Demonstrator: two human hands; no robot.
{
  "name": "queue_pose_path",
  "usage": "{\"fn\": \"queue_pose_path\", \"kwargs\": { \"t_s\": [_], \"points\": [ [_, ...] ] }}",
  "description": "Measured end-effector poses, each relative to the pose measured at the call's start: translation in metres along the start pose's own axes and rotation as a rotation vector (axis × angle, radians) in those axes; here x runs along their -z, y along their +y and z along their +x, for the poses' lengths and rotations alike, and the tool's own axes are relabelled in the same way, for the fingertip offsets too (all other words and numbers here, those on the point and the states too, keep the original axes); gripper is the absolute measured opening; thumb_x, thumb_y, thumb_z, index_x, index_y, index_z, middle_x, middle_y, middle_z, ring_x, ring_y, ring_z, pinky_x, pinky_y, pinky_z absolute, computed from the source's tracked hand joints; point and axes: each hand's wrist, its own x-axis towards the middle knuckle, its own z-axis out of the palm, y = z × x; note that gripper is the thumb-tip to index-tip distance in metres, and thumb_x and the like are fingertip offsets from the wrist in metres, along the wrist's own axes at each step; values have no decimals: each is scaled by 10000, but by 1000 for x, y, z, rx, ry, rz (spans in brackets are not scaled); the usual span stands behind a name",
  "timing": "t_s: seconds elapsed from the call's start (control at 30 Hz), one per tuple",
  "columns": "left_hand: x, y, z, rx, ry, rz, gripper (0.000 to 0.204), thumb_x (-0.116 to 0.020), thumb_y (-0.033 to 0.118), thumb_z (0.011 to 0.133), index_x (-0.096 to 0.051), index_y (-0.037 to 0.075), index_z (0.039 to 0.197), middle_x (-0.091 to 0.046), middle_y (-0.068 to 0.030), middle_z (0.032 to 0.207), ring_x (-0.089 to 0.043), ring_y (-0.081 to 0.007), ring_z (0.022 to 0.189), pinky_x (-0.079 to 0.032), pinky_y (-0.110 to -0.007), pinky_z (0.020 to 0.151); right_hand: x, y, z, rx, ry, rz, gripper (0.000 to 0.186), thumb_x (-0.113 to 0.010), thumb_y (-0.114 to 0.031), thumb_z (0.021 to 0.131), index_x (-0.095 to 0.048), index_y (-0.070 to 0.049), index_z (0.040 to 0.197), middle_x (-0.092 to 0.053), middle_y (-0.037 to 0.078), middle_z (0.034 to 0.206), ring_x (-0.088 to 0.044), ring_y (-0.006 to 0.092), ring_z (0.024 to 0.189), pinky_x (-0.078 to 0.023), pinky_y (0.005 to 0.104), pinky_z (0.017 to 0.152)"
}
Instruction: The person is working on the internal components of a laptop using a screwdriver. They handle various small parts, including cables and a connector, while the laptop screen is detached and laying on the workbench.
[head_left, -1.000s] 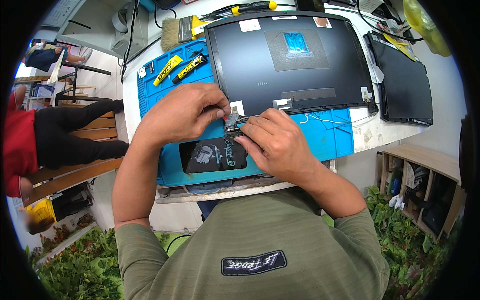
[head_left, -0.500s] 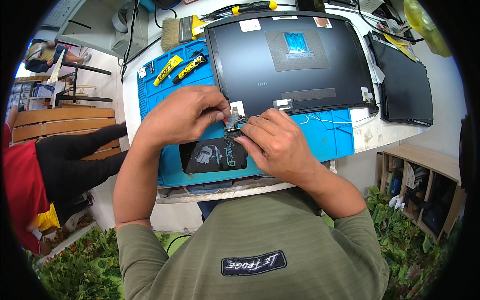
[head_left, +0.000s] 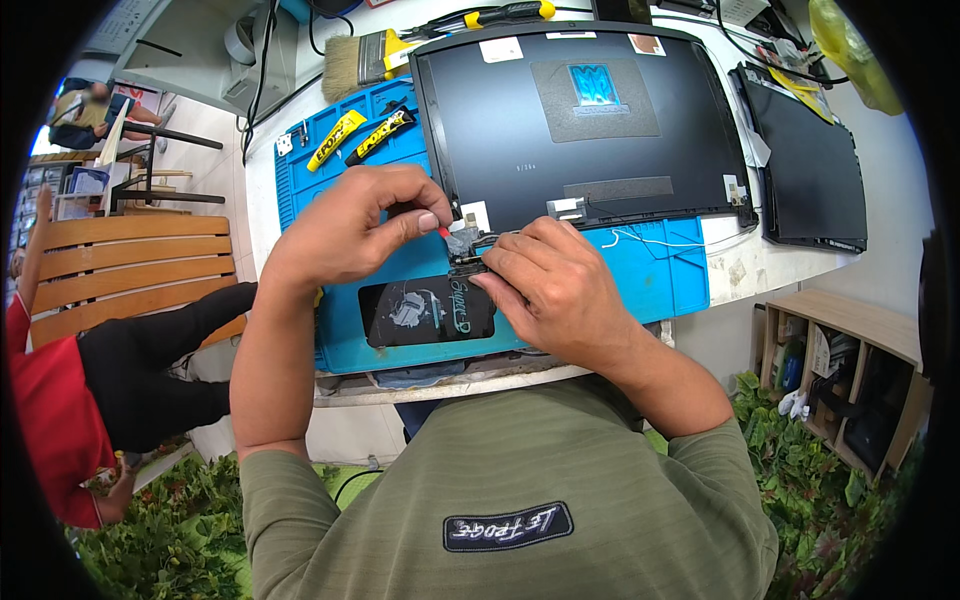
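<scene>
- Lid [head_left: 490,120], broad and dark, lies partly over the blue mat [head_left: 680,270]; its lower left corner, with a metal hinge [head_left: 466,264] and a grey patch [head_left: 463,240], sits between the two hands.
- Left hand [head_left: 365,225] seems to pinch a small red tool [head_left: 444,232] between thumb and fingertips, close beside the grey patch; a slip could scrape that patch or, if it is soft, which cannot be told, smear it into the hinge.
- Right hand [head_left: 560,275] grips the hinge with thumb and bent fingers; uneven pressure could tilt the hinge out of line or strain the lid's corner.
- Black slab [head_left: 472,312] bearing a grey smear [head_left: 408,310] lies just below; a dipping right thumb might carry residue onto the lid.
- White wire [head_left: 655,241] trails across the mat; an outward swing of the right forearm could snag it.
</scene>
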Motion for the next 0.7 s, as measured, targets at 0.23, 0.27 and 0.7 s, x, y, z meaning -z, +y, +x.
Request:
{"fn": "queue_pose_path", "kwargs": {
  "t_s": [0.23, 0.27, 0.7],
  "points": [
    [4, 1, -3, 17, 68, 36, 123, -794, 125, 1115, -841, 31, 1180, -804, -94, 1058, -749, -240, 956, -588, -393, 855, 1, -1, 1, -9, -9, 12, 223, -971, -96, 934, -861, -1, 1104, -856, 130, 1080, -772, 305, 989, -623, 452, 862],
    [3, 1, -3, 26, 73, 47, 118, -795, 116, 1111, -840, 31, 1179, -803, -96, 1054, -751, -244, 954, -590, -397, 854, 1, 0, 1, -4, -7, 4, 225, -971, -97, 934, -861, 0, 1105, -855, 130, 1080, -772, 305, 989, -623, 453, 861],
    [-10, 9, 1, -9, 38, 151, 96, -819, 56, 1056, -832, 20, 1144, -816, -147, 1067, -789, -362, 975, -615, -455, 866, 0, 0, 0, 3, 8, 5, 234, -978, -103, 931, -869, 3, 1109, -862, 136, 1092, -772, 302, 991, -623, 451, 869]
  ]
}}
